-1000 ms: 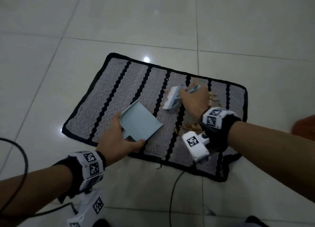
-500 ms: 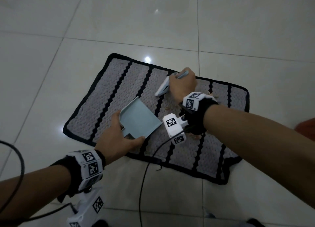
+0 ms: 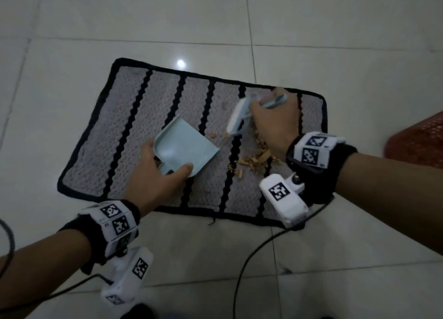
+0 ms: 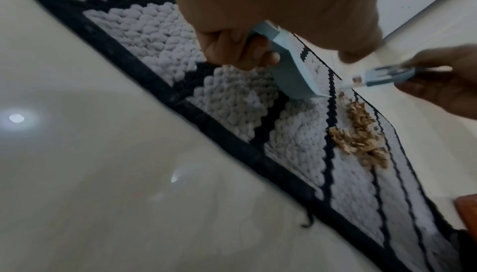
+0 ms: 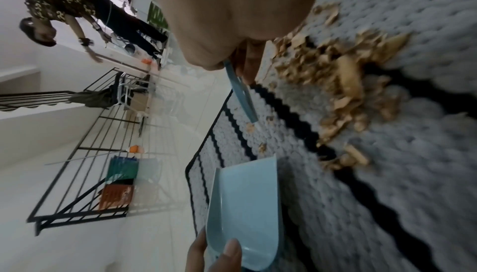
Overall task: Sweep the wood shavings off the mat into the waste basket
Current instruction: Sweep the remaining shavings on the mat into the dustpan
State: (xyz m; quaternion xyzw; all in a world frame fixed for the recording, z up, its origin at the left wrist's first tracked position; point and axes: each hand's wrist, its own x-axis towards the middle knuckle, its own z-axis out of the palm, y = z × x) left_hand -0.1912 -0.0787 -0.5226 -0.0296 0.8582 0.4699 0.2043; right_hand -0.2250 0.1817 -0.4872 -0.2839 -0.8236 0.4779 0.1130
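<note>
A grey mat (image 3: 148,117) with black stripes lies on the tiled floor. Tan wood shavings (image 3: 255,159) lie in a loose pile on its right part, seen close in the right wrist view (image 5: 343,84) and the left wrist view (image 4: 361,137). My left hand (image 3: 153,177) grips the handle of a pale blue dustpan (image 3: 184,148), whose lip rests on the mat left of the pile. My right hand (image 3: 273,124) grips a small pale blue hand brush (image 3: 239,117) just above the shavings. The red waste basket (image 3: 417,141) shows at the right edge.
Cables (image 3: 251,258) trail over the floor tiles near me. In the right wrist view a black metal railing (image 5: 85,154) and another person (image 5: 64,11) stand far off, with coloured items (image 5: 118,186) by the railing.
My right hand with the brush swung left and up the mat, then came back right over the shavings. The left hand kept the dustpan on the mat, and the basket came further into view.
</note>
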